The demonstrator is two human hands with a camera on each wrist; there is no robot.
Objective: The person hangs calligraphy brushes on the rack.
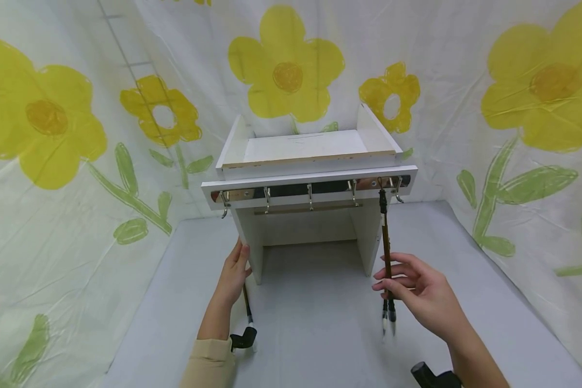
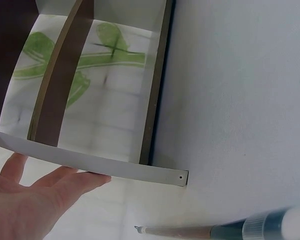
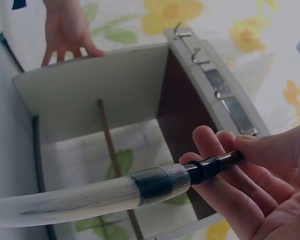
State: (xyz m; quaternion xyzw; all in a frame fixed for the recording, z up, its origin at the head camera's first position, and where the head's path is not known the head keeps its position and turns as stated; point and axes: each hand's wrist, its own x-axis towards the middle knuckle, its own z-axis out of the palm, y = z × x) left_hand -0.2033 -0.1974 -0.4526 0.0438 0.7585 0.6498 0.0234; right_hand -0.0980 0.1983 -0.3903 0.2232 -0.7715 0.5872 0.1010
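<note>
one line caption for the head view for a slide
Right hand holds a dark-handled calligraphy brush hanging from the white wooden rack's metal hook; left hand steadies the rack.

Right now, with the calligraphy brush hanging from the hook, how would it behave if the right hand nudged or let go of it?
The brush hangs by a loop from the right hook, so it would probably swing freely. Its thin, straight handle looks stiff and light. The pale bristle tuft looks soft and would likely bend on contact. The right hand holds the handle loosely.
</note>
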